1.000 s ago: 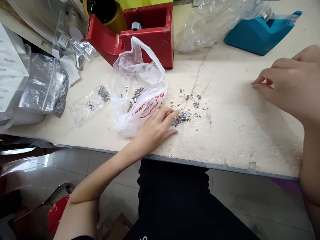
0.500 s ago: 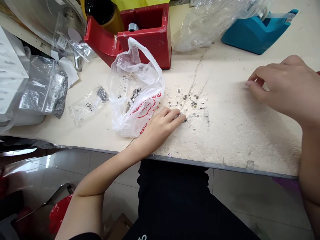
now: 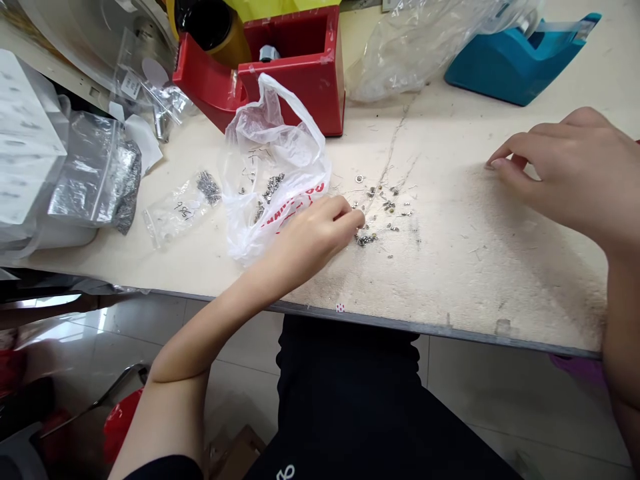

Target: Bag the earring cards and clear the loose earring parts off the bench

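My left hand is over the small metal pieces on the tabletop, its fingers curled together; whatever they pinch is hidden. Just left of it lies a white plastic bag with red print, open at the top, with small dark metal parts showing inside. More small parts and loose threads are scattered to the right of the fingers. My right hand rests at the right of the table, thumb and forefinger tips close together; nothing can be made out between them.
A red tape dispenser stands behind the bag, a teal one at the back right, with clear plastic between. Zip bags and a white box are at left. The table's front edge runs below.
My left hand has lifted and its fingers have curled in, uncovering a small cluster of metal pieces. My right hand has barely moved. The view has shifted slightly.
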The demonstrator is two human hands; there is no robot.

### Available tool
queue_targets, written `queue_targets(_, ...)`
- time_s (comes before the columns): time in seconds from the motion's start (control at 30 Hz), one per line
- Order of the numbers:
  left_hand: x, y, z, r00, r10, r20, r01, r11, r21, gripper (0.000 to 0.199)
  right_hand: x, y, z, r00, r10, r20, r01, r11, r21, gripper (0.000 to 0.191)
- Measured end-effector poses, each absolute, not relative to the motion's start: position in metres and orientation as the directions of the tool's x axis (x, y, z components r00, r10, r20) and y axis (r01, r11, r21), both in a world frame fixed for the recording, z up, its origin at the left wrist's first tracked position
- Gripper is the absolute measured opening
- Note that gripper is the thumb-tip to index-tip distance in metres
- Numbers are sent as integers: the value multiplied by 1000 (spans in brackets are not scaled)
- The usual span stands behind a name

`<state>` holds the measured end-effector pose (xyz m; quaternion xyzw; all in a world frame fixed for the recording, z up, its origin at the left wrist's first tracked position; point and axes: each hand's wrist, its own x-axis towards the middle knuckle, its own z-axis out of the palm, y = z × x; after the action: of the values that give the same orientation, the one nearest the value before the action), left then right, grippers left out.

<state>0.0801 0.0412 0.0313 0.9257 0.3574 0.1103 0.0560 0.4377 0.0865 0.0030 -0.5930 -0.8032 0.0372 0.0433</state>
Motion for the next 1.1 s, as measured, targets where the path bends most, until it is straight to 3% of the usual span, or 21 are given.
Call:
queue_targets(0.1, 66, 53, 57, 676, 687, 268, 653, -726, 215, 10, 436, 85, 5, -308, 951, 38, 945, 310, -102, 42)
queue_targets(0.23, 29, 82, 76, 595, 708, 380, 722, -679, 135, 5, 436, 83, 4, -348, 934, 83, 932, 354, -77, 36)
queue_targets(0.33, 1, 102, 68, 566, 752, 338, 772, -627, 101, 19, 438, 84, 1, -365, 920, 142, 924, 376, -64, 46)
queue_targets(0.5, -12, 100, 49, 560, 795, 235, 765, -605, 222, 17, 434, 82, 4, -365, 918, 157, 927, 373, -28, 52)
queue_targets(0.7, 17, 64, 50, 431, 739, 519, 807, -572, 144, 18, 422, 76, 12, -301, 938, 170, 951, 308, -15, 49)
queue_targets(0.8, 39, 40, 41, 508, 656, 558, 756, -650, 78, 27, 419, 74, 13, -322, 932, 167, 946, 325, 12, 43)
queue_targets(0.97, 61, 19, 8, 830, 473, 297, 503, -864, -29, 47, 416, 72, 11, -337, 924, 181, 941, 337, 30, 37)
queue_targets(1.1, 58, 22, -3, 862, 493, 117, 490, -870, 52, 49, 415, 72, 10, -349, 922, 169, 935, 354, 5, 36)
